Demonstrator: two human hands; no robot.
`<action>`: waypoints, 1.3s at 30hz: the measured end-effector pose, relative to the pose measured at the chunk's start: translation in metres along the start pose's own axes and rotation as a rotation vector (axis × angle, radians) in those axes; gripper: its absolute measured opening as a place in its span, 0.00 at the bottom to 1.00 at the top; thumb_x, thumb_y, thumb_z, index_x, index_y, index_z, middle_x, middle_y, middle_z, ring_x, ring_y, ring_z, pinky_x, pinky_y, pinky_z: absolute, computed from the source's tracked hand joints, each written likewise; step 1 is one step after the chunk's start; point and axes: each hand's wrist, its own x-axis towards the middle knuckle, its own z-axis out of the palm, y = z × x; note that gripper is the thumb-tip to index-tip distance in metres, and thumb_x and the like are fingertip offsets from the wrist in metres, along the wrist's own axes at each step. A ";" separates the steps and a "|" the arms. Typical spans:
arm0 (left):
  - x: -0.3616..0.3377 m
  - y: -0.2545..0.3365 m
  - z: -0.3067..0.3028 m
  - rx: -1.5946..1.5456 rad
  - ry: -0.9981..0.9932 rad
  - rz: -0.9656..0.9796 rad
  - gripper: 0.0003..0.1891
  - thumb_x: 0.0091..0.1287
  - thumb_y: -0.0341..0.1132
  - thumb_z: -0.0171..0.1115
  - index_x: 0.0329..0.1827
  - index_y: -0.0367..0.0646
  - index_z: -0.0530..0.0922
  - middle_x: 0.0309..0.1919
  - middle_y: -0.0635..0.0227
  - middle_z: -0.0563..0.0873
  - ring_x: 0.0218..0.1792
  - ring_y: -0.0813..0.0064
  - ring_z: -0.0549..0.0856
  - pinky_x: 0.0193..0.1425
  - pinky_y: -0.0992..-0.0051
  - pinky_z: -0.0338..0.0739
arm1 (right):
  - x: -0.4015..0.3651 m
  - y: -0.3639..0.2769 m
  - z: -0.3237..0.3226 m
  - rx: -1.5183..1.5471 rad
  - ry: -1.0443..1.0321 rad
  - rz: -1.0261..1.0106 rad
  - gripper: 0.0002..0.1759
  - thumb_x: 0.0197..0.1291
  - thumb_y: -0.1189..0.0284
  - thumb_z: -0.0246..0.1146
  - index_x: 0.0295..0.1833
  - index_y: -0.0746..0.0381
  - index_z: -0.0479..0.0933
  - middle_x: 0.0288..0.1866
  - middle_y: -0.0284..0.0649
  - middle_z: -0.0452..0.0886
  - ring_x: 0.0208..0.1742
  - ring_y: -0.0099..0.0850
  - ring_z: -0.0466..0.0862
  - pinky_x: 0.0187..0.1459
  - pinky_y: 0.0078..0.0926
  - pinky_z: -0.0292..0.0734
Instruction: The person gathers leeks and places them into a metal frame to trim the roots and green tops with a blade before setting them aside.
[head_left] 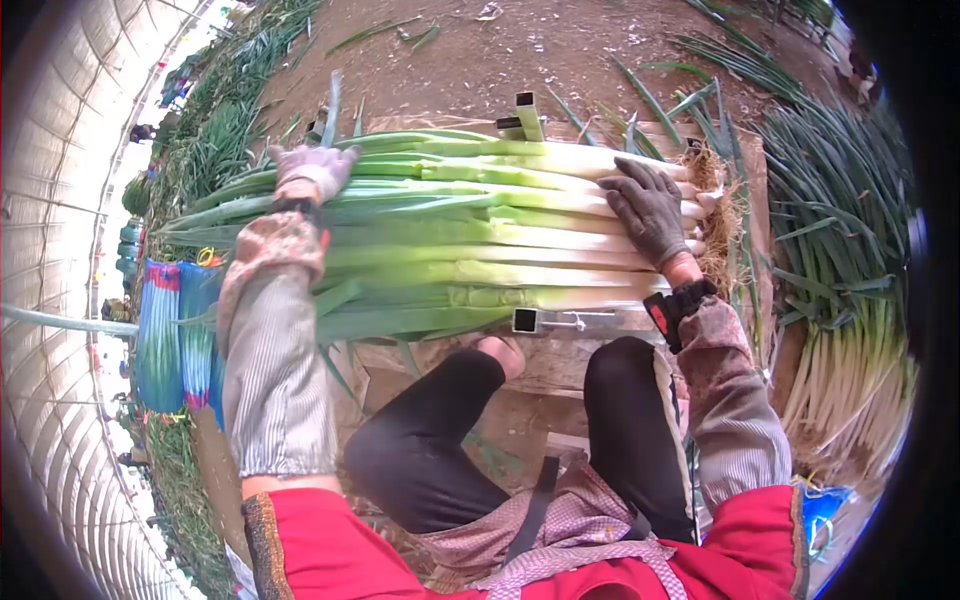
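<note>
A wide row of long green onions (560,235) lies side by side across a low wooden stand in front of me, leaves to the left, white stalks and roots (722,215) to the right. My left hand (315,170), in a pale glove, rests on the leaves at the far left side with its fingers spread. Lying flat on the white stalks near the roots is my right hand (646,208), in a dark grey glove, fingers apart. Neither hand is closed around a stalk. The nearer leaves look blurred.
Square metal posts (525,320) stand at the near and far sides of the row. A big heap of green onions (840,220) lies at the right. Wrapped bundles (160,335) stand at the left, beside the greenhouse wall (60,420). Loose leaves lie on the soil (480,60).
</note>
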 end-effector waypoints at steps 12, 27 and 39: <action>-0.011 -0.020 0.068 -0.432 0.024 -0.462 0.49 0.69 0.79 0.33 0.84 0.53 0.57 0.78 0.53 0.70 0.77 0.47 0.70 0.72 0.29 0.55 | -0.005 0.003 0.003 0.004 0.069 -0.020 0.14 0.73 0.53 0.58 0.54 0.42 0.85 0.69 0.31 0.79 0.74 0.33 0.72 0.72 0.45 0.57; -0.074 0.168 0.054 -0.204 0.621 0.241 0.33 0.76 0.62 0.50 0.76 0.51 0.72 0.77 0.64 0.71 0.78 0.56 0.66 0.79 0.35 0.52 | -0.010 0.010 -0.002 -0.027 -0.028 -0.019 0.20 0.73 0.47 0.55 0.63 0.40 0.81 0.74 0.35 0.75 0.78 0.37 0.68 0.77 0.55 0.52; -0.066 0.173 0.044 -0.182 0.528 0.155 0.35 0.76 0.61 0.48 0.80 0.52 0.66 0.81 0.63 0.66 0.81 0.57 0.63 0.81 0.39 0.48 | -0.083 0.002 -0.058 0.428 0.224 -0.015 0.22 0.69 0.63 0.66 0.66 0.55 0.79 0.67 0.45 0.81 0.63 0.48 0.81 0.66 0.43 0.74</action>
